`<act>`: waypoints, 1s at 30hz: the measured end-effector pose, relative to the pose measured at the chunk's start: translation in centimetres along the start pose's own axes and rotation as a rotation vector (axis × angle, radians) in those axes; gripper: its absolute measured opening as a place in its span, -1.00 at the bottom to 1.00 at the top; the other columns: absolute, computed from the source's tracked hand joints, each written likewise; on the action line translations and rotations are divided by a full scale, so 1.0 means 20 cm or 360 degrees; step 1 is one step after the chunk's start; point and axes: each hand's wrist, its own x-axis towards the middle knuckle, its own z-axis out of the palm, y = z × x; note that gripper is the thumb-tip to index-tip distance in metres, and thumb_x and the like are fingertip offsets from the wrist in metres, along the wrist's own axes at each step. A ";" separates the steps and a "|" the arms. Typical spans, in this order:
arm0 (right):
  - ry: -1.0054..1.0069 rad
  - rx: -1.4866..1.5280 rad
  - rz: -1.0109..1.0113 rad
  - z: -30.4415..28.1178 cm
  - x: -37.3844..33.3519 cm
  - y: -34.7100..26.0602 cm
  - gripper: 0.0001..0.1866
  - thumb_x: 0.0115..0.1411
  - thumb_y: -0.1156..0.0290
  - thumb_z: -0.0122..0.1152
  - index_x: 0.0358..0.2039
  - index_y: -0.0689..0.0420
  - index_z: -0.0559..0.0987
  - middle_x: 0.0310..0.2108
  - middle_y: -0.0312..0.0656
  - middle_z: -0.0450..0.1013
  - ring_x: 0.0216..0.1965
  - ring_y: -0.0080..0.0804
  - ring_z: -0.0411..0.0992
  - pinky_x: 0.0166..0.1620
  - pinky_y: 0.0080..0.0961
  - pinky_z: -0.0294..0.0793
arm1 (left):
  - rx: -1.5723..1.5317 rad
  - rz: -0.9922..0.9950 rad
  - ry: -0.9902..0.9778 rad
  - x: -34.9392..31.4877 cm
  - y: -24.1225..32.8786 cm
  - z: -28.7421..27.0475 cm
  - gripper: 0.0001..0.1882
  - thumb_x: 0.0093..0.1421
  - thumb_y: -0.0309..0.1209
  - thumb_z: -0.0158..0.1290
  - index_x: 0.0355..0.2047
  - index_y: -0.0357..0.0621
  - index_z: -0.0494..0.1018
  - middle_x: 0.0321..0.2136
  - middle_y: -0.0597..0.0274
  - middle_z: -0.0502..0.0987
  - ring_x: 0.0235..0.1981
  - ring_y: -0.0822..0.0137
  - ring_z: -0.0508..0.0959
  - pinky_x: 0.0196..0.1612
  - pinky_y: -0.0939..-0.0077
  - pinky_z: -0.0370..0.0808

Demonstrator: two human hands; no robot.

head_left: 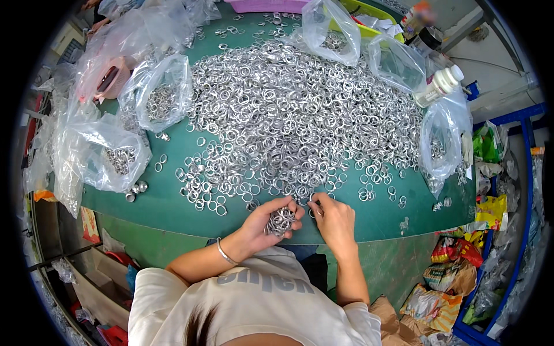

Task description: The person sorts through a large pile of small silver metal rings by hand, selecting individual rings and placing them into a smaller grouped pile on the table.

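A broad heap of silver metal rings [300, 109] covers the middle of the green table [369, 222]. Cupped near the table's front edge, my left hand [258, 226] is closed round a handful of the rings [280, 221]. Just to its right, my right hand [336, 224] has thumb and forefinger drawn together at the near rim of the heap. A small ring [312, 212] shows at those fingertips, partly hidden by them. Loose rings lie in front of both hands.
Clear plastic bags holding rings stand left [109, 155], back [332, 32] and right [440, 141]. A white bottle [440, 86] tilts at the right. Behind are a pink tray [268, 6] and a yellow-green basket [369, 17]. A blue rack [526, 173] and packages [456, 251] stand beyond the right edge.
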 end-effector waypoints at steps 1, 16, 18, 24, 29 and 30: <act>0.0013 0.0331 0.0131 -0.01 0.01 0.00 -0.89 0.05 0.53 0.24 -0.38 0.17 0.51 -0.71 -0.29 0.34 -0.68 -0.67 0.26 -0.59 -0.67 0.21 | -0.0002 0.0004 0.0000 0.00 0.00 0.00 -0.71 0.30 -0.21 -0.19 -0.44 -0.11 0.37 -0.43 0.22 0.33 -0.48 0.36 0.37 -0.61 0.62 0.35; 0.0110 0.2519 0.0716 -0.03 0.09 0.05 -0.79 0.28 0.38 -0.08 -0.51 0.12 0.31 -0.74 -0.22 0.26 -0.78 -0.55 0.16 -0.76 -0.65 0.06 | -0.0021 -0.0030 0.0023 0.00 0.00 0.00 -0.74 0.27 -0.21 -0.14 -0.45 -0.09 0.37 -0.43 0.22 0.35 -0.45 0.35 0.38 -0.58 0.63 0.36; 0.0086 0.1958 0.0578 0.01 0.09 0.03 -0.90 0.23 0.41 -0.01 -0.39 0.16 0.40 -0.70 -0.22 0.34 -0.74 -0.59 0.24 -0.72 -0.64 0.16 | -0.0024 -0.0046 0.0012 0.01 0.01 0.00 -0.74 0.27 -0.21 -0.14 -0.46 -0.09 0.37 -0.43 0.22 0.36 -0.45 0.35 0.38 -0.58 0.63 0.36; 0.0043 0.0116 -0.0108 0.03 0.08 -0.05 -0.88 0.10 0.37 0.15 -0.31 0.00 0.54 -0.73 -0.10 0.42 -0.65 -0.10 0.44 -0.57 -0.25 0.42 | 0.0018 -0.0015 0.0065 0.00 0.01 0.00 -0.74 0.27 -0.21 -0.14 -0.46 -0.09 0.37 -0.45 0.23 0.36 -0.45 0.36 0.38 -0.58 0.62 0.35; -0.0016 -0.0078 -0.0061 -0.04 0.08 0.01 -0.89 0.11 0.37 0.13 -0.32 -0.01 0.54 -0.73 -0.09 0.42 -0.66 -0.12 0.44 -0.58 -0.26 0.40 | -0.0011 -0.0014 0.0030 0.00 0.02 -0.01 -0.74 0.27 -0.21 -0.14 -0.46 -0.09 0.37 -0.45 0.23 0.36 -0.46 0.37 0.38 -0.58 0.62 0.36; 0.0014 -0.0115 -0.0033 -0.05 0.08 0.03 -0.89 0.11 0.37 0.13 -0.32 -0.02 0.54 -0.73 -0.09 0.42 -0.66 -0.11 0.44 -0.58 -0.26 0.40 | -0.0013 -0.0011 0.0023 0.00 0.02 0.00 -0.74 0.27 -0.21 -0.14 -0.46 -0.09 0.37 -0.45 0.23 0.36 -0.46 0.37 0.38 -0.58 0.62 0.36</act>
